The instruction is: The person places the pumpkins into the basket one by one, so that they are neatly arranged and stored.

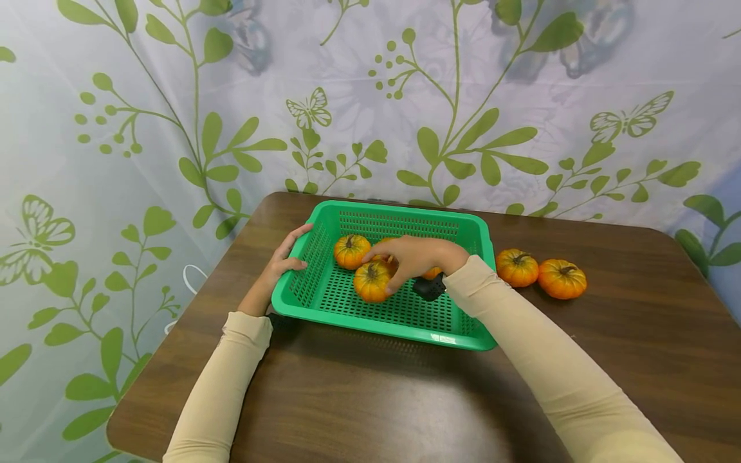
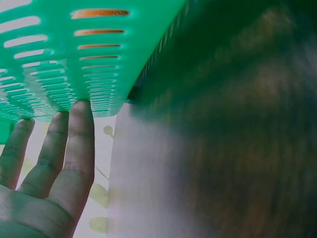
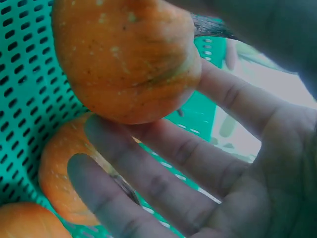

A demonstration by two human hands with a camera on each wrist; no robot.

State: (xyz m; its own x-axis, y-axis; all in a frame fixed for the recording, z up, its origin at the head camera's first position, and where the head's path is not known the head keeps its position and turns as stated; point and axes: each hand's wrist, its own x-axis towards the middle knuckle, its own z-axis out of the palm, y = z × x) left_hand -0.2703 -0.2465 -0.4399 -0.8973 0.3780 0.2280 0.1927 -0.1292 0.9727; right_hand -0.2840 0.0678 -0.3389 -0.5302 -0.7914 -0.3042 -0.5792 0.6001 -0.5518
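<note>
A small orange pumpkin (image 1: pixel 371 281) is held lightly by the right hand (image 1: pixel 412 258), whose fingers (image 3: pixel 163 148) lie nearly straight against its underside, as seen in the right wrist view. This pumpkin sits inside the green basket (image 1: pixel 324 312) at the centre of the head view, just below a second pumpkin (image 1: pixel 351 251) toward the basket's upper left. Another pumpkin is partly hidden under the right hand. The basket's left wall is touched by the left hand (image 1: pixel 285 258), with straight fingertips (image 2: pixel 81 106) pressed to the slotted plastic and the thumb over the rim. To the right of the basket, two more pumpkins (image 1: pixel 517 267) (image 1: pixel 562 278) rest side by side on the brown table (image 1: pixel 359 399). A leaf-printed curtain (image 1: pixel 145 128) fills the upper frame.
</note>
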